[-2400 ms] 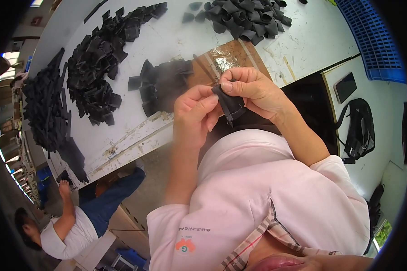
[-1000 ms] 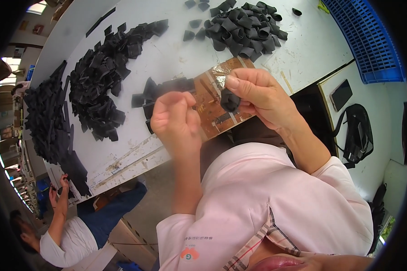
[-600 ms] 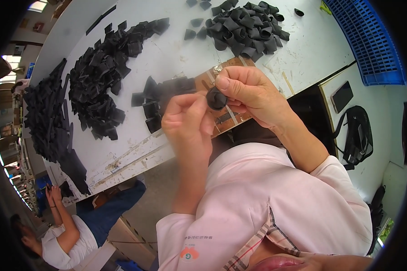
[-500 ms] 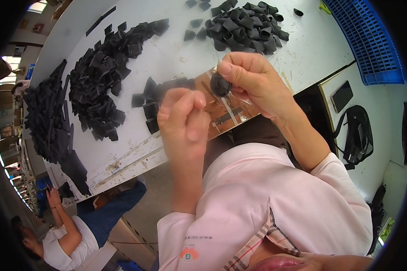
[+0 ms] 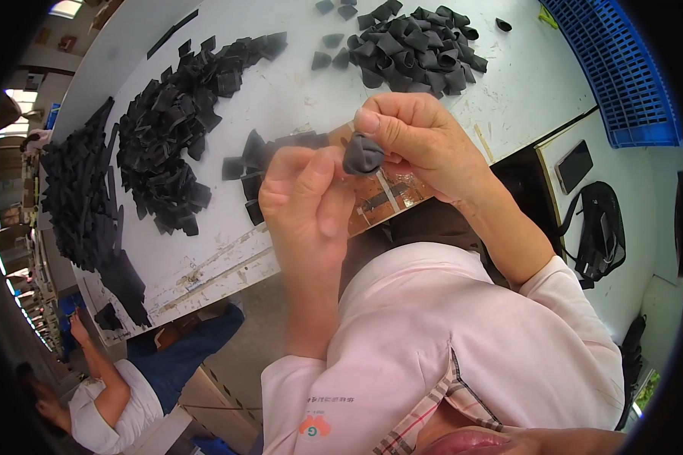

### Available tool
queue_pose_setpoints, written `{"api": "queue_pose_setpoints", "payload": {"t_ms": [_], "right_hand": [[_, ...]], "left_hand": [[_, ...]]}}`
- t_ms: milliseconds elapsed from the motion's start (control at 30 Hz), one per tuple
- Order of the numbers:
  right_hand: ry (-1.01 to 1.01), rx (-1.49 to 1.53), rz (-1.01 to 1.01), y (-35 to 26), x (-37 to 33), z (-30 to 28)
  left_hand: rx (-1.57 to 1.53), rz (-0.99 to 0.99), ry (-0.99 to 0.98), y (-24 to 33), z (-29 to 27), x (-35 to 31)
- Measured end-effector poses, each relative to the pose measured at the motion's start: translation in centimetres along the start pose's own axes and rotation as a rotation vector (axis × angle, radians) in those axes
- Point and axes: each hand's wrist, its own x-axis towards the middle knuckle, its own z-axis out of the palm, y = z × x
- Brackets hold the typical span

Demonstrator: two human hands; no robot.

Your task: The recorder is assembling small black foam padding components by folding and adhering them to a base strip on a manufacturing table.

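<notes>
A small black folded fabric piece [image 5: 363, 155], rounded like a cup or petal, is pinched between the thumb and fingers of my right hand [image 5: 430, 148]. My left hand [image 5: 305, 201] is closed in a pinch, its fingertips right at the piece's left edge. Whatever those fingertips hold, if anything, is too small to make out. Beneath both hands lies a brown board [image 5: 402, 193] with clear tape and a dark strip on it, at the table's front edge. Several flat black fabric pieces [image 5: 252, 182] lie beside my left hand, partly hidden by it.
Folded black pieces [image 5: 413, 49] are heaped at the far side. Cut black pieces [image 5: 167, 121] and long black strips [image 5: 80, 197] pile up at left. A blue plastic crate [image 5: 622, 72], a phone [image 5: 574, 165] and a black mesh bag [image 5: 601, 231] are at right. Another person [image 5: 118, 394] sits lower left.
My left hand's fingertips have come right to the fabric piece, from a small gap away. My right hand has shifted slightly left and turned the piece, still gripping it.
</notes>
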Motion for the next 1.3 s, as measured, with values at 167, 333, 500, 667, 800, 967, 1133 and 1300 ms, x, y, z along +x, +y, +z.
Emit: {"api": "queue_pose_setpoints", "payload": {"t_ms": [167,333,500,667,800,967,1133,1300], "right_hand": [[0.025,0.026,-0.044,-0.1,0.5,0.1],[0.076,-0.124,-0.106,0.9,0.1,0.8],[0.033,-0.178,-0.155,0.7,0.9,0.7],[-0.062,0.022,0.066,2.4,1.8,-1.0],[-0.141,0.035,0.135,2.5,1.7,-1.6],[-0.212,-0.013,0.049,1.8,2.0,-1.4],[-0.214,-0.107,0.102,3.1,2.6,-2.4],[-0.239,-0.12,0.084,3.4,2.7,-2.5]], "left_hand": [[0.161,-0.035,0.116,0.0,1.5,-0.2],[0.212,-0.026,0.143,-0.6,1.1,-0.6],[-0.526,-0.255,0.052,0.6,-1.1,1.0],[-0.838,-0.463,0.107,-0.7,-3.0,1.9],[-0.664,-0.427,0.005,-1.2,-3.1,1.4],[-0.545,-0.362,-0.008,-1.0,-2.5,0.9],[-0.185,-0.212,0.031,-1.7,-2.8,1.1],[-0.122,-0.096,0.031,-2.1,-2.7,0.7]]}}
